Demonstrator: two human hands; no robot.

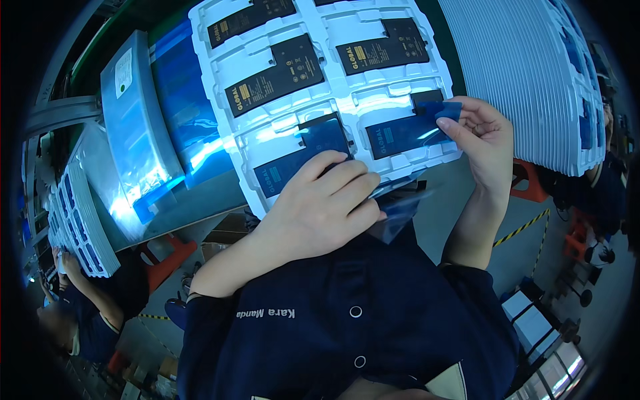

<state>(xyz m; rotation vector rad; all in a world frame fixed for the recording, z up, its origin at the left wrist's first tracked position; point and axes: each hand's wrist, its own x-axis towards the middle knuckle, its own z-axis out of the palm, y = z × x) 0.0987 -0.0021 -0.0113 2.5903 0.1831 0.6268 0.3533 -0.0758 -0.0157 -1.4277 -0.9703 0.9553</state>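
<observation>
A white moulded tray (233,143) lies before me with flat black phone-type batteries in its pockets. My right hand (483,137) pinches the right end of a blue see-through film (448,111) between thumb and fingers. That film lies over the battery (400,137) in the near right pocket. My left hand (327,203) is curled at the tray's near edge, its fingertips by the battery (280,170) in the near left pocket, which looks bluish too. Loose clear film (401,212) sticks out from beside its thumb, apparently held in that hand; its fingers partly hide the hold.
A tall stack of white trays (513,73) stands close on the right. To the left lie a clear-bagged blue pack (137,120) and blue film sheets (187,100). Further left, another person (93,300) works by more stacked trays (83,220). Orange stools (167,263) stand below.
</observation>
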